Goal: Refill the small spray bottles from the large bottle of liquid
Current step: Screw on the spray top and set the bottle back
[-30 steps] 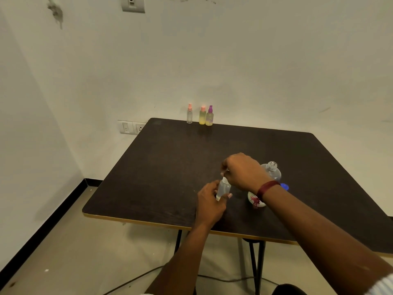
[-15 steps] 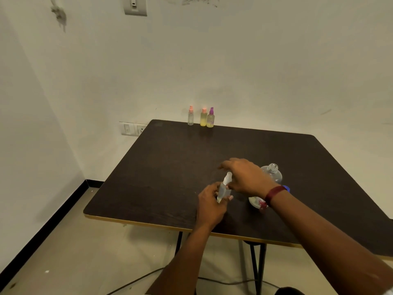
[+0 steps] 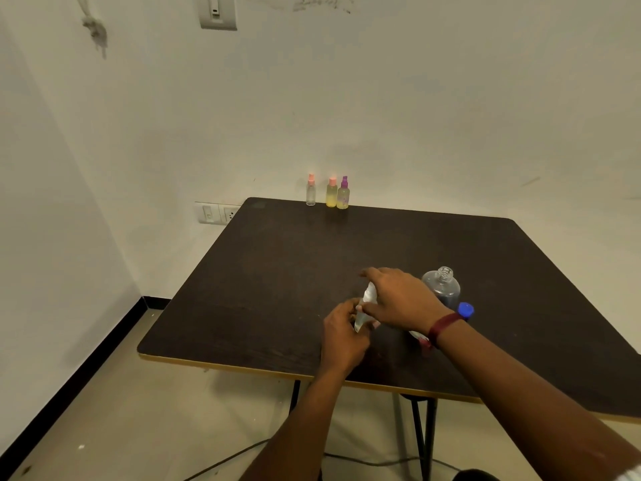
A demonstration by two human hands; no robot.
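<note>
**Item:** small clear plastic spray bottle (image 3: 365, 311), being held tilted, low over the front part of the dark brown counter (image 3: 277, 272); whether its base is touching the counter cannot be told.
- Left grip (image 3: 341, 333) is curling round the lower body and holding it.
- Right grip (image 3: 402, 302) is lying over the white top, thumb touching the neck. Whether it is pinching the spray head cannot be told.
- Judged step: screwing that head on or off.

**Adjacent:**
- Large clear round bottle (image 3: 444, 289), uncapped, standing just behind the right wrist.
- Blue screw cap (image 3: 466, 310) lying beside the large bottle.
- White-and-red object (image 3: 421, 338), mostly hidden under the wrist.

**Far edge:** three small spray bottles standing in a row.
- Clear bottle with pink head (image 3: 310, 192).
- Yellow bottle with pink head (image 3: 331, 194).
- Yellowish bottle with purple head (image 3: 343, 196).

**Risks:**
- The right forearm is lying close to the open large bottle, so a sideways sweep could tip it and spill the liquid.
- The tilted small bottle could leak if its head is loose.
</note>
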